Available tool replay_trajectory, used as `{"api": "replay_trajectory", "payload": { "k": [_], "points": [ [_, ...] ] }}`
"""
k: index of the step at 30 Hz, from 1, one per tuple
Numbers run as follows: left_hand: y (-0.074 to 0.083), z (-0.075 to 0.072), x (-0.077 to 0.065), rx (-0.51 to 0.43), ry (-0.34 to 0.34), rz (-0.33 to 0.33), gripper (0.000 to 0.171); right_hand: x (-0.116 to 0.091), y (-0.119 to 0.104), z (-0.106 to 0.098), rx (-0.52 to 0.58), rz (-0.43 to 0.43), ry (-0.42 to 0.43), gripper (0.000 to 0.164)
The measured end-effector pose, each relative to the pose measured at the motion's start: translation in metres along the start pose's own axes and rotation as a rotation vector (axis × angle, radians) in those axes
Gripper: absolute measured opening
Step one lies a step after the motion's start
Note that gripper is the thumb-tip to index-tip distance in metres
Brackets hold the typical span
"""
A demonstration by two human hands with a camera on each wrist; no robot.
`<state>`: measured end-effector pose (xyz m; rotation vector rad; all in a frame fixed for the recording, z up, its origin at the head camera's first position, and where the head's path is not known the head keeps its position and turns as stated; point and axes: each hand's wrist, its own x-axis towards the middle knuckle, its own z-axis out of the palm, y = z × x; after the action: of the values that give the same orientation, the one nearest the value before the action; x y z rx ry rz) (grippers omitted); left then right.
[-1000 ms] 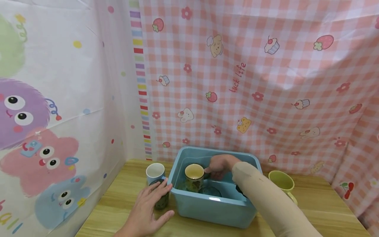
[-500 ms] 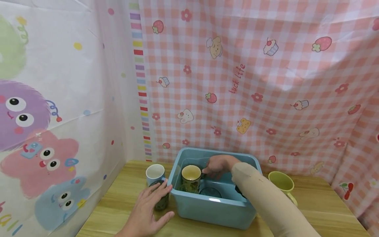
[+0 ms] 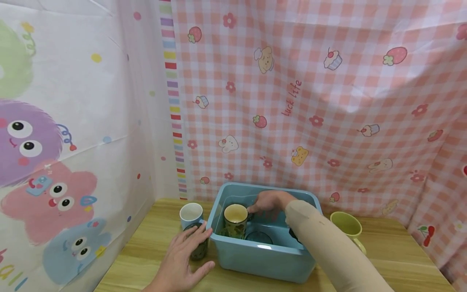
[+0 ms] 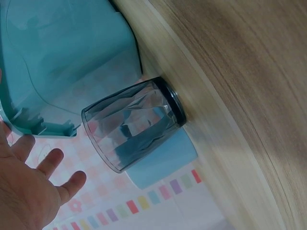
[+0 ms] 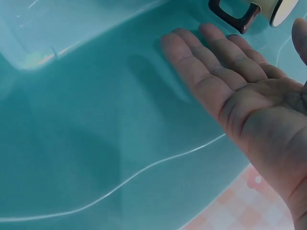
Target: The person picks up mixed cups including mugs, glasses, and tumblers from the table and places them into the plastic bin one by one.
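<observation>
A mug [image 3: 235,224] with a cream inside, dark rim and patterned side stands at the left inside the blue tub [image 3: 262,259]. My right hand [image 3: 269,201] reaches into the tub beside the mug's handle. In the right wrist view, its fingers are straight and apart from the dark handle [image 5: 237,21]. My left hand [image 3: 182,251] is spread, with its fingertips at the tub's left rim. Below those fingers, a clear dark-tinted glass [image 4: 134,124] stands on the table, not held.
Behind the tinted glass stands a blue cup [image 3: 191,215] with a white inside. A yellow-green mug [image 3: 346,224] is right of the tub, partly behind my right sleeve. Another clear round glass object [image 3: 260,237] lies inside the tub. A checked cloth [image 3: 233,121] hangs behind the table.
The patterned mug has shifted a little left and settled lower in the tub. My right hand has moved slightly left. My left hand has hardly moved.
</observation>
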<state>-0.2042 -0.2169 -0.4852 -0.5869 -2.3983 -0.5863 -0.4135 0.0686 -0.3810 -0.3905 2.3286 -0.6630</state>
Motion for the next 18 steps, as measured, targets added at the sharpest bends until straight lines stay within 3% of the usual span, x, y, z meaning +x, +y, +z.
{"api": "replay_trajectory", "payload": {
  "k": [9,13,18],
  "points": [
    [-0.001,0.002,0.0,-0.016,-0.002,-0.013,0.076,-0.003,-0.003,-0.005,-0.101,-0.009,0.038,0.06],
    [-0.001,0.002,0.0,-0.018,-0.012,-0.021,0.075,-0.007,-0.006,-0.009,-0.214,-0.022,0.095,0.058],
    [-0.002,0.001,0.0,-0.023,-0.01,-0.02,0.075,-0.014,-0.012,-0.01,-0.427,-0.088,0.225,0.053]
  ]
}}
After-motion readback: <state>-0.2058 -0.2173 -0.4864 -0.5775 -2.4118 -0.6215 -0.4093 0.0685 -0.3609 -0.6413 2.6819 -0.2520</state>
